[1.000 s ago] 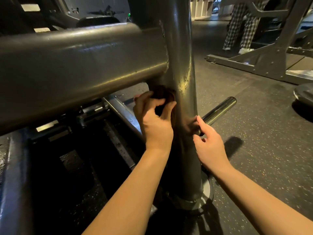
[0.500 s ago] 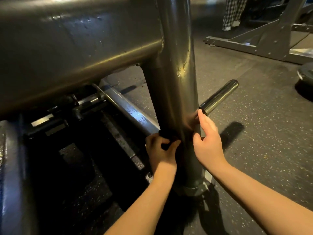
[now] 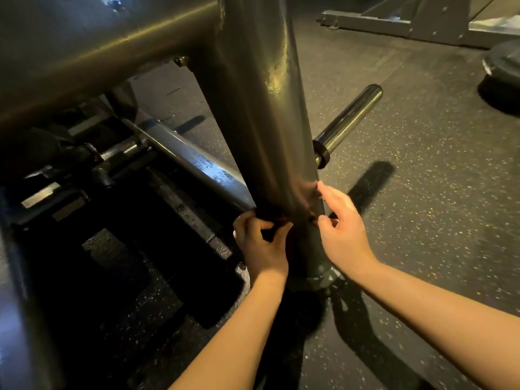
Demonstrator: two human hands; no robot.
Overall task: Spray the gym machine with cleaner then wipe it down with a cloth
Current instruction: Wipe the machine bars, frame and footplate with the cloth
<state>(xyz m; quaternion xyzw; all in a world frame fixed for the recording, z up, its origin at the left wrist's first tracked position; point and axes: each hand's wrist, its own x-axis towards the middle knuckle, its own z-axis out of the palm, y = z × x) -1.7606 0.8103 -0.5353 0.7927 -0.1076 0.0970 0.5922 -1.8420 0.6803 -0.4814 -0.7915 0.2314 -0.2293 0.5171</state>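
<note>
Where the upright post (image 3: 259, 108) nears its base collar (image 3: 315, 280): the dark cloth (image 3: 271, 214) lies against it (hard to trace in the dim light).
Left hand (image 3: 261, 249): fingers curled tight round the cloth's end, at the post's left side.
Right hand (image 3: 344, 237): thumb and forefinger pinch a dark bit of cloth at the post's right side, the other fingers loosely spread.
Chrome peg (image 3: 349, 116): juts from the post above the right hand, over the speckled floor (image 3: 422, 192).
</note>
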